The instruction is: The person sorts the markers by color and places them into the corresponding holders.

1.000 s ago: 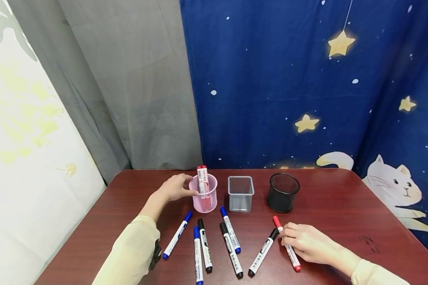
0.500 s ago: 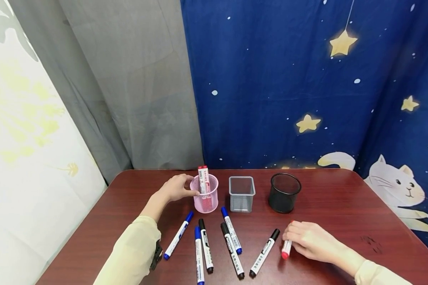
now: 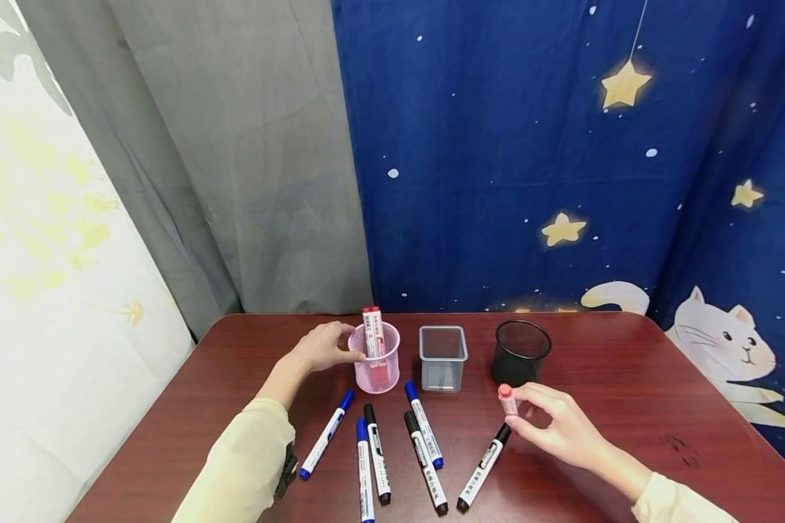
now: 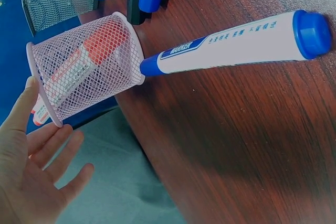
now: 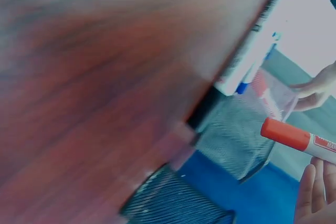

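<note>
My left hand [image 3: 322, 346] holds the rim of a pink mesh pen cup [image 3: 389, 372], thumb at the near side and fingers round the outer side. Two red-capped markers [image 3: 373, 330] stand in that cup. In my right hand [image 3: 562, 428] a red marker [image 3: 507, 401] is pinched between thumb and fingers, raised above the table with one end tipped toward the head camera. The right wrist view shows the marker's red cap end [image 5: 286, 134] pointing away from the fingers. A black-capped marker [image 3: 482, 471] lies just below and left of the right hand.
A grey square mesh cup [image 3: 442, 372] stands in the middle, and a black round mesh cup [image 3: 518, 363] to its right, behind the right hand. Several blue and black markers lie on the brown table [image 3: 248, 367], among them a blue marker [image 3: 327, 436] in front of the pink cup.
The right hand has picked the red marker up off the table, turned it toward upright and moved it slightly up and left. The left hand has stayed at the pink cup.
</note>
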The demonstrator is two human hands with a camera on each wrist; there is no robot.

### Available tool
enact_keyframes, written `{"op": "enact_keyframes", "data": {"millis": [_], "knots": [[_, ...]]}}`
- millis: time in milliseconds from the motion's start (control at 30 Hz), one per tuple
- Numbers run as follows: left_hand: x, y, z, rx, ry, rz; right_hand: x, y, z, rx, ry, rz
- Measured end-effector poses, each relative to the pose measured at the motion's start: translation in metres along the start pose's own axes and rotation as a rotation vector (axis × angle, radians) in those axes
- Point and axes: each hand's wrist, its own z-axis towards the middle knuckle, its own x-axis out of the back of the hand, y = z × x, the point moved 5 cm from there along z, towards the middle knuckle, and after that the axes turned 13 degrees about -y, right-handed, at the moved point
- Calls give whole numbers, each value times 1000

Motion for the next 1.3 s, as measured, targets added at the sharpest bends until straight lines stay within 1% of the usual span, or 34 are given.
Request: {"op": "enact_keyframes", "data": {"millis": [100,200,233,367,467,600,733,967,1100,1300], "knots": [[-1,0,0,1,-2,2,2,-15,14,-33,13,82],[0,0,-1,5,-3,-1,1,-18,25,-64,15,146],[0,0,-2,5,-4,-1,3,-23,30,-73,17,162],[1,1,-3,18,-9,-8,3,-25,43,-129,27,189],[2,2,-3,11,-9,2,1,-24,51,-155,52,191],[2,3,-2,-1,-8,13,0,-22,63,-211,84,187],[2,3,-1,-7,-12,17,-3,-15,78,-272,95,195],[2,4,-1,-9,-9,17,-16,20,99,-369,141,248],[2,5,-1,-12,-11,12,-18,28,114,-387,170,253],[2,3,0,-8,-7,7,-22,34,136,-390,201,276]]}}
